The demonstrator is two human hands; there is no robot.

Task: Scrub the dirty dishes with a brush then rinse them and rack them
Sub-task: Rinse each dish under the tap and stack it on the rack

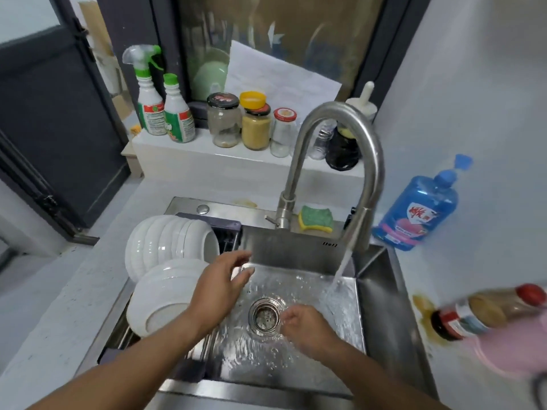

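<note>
head view, bowls (165,291) just left of spread empty left fingers (234,258) — right fingers (289,316) curled, grip unclear

The stainless steel sink basin (260,362) floor is free around the round metal drain (265,316). White ceramic bowls (165,294) on the dark grey rack (228,229) block the left side; the curved steel tap (340,119) and its water stream (340,270) cross the right rear.

Two stacks of white ribbed bowls in dark rack (228,229), left side of sink (381,306). Rear stack (165,244) lies sideways; front stack (165,303) tilts, base outward.
</note>
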